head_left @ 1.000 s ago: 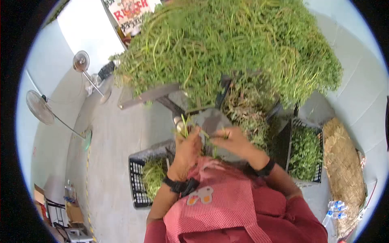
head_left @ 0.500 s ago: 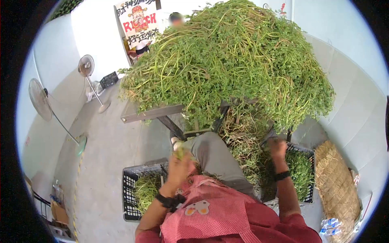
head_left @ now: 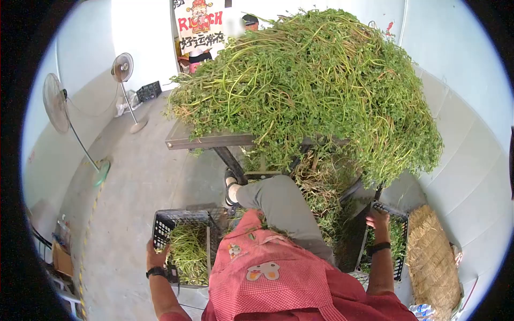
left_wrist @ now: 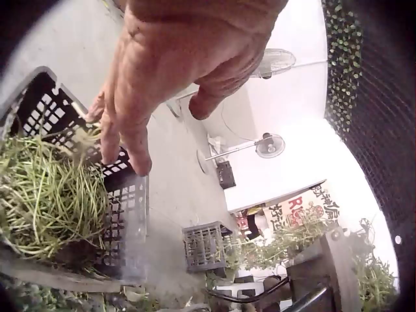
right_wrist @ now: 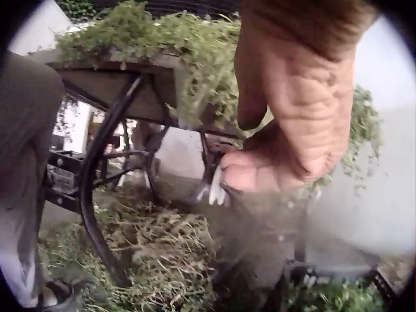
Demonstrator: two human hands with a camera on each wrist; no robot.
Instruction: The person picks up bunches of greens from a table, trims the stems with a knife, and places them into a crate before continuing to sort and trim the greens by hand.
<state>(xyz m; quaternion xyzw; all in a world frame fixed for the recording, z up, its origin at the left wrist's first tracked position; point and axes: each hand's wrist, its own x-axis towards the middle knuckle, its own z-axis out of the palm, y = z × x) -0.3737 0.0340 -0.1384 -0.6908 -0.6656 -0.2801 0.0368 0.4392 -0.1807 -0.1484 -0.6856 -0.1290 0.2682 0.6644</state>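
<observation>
My left hand (head_left: 157, 255) is over the outer edge of a black plastic crate (head_left: 188, 215) on my left. The fingers of that hand (left_wrist: 136, 146) point down, spread a little, with blurred pale stems close by the tips. Cut green stems (left_wrist: 52, 195) fill the crate. On the other side, my right hand (head_left: 378, 218) hovers above a second black crate (head_left: 400, 267) holding leafy greens (head_left: 396, 235). In the right wrist view its fingers (right_wrist: 250, 174) curl loosely and the thumb stands apart, with no greens showing in them.
A tall heap of leafy greens (head_left: 310, 80) covers a table (head_left: 209, 141) in front of me. Wilted stems (head_left: 318, 182) lie beneath it. Two standing fans (head_left: 56, 104) are at left, a straw bundle (head_left: 432, 262) at right. A person (head_left: 249, 22) is behind the heap.
My hands have come apart from in front of my apron. The left went down to the stem crate, the greens it held no longer in its grip; the right went out over the leafy crate.
</observation>
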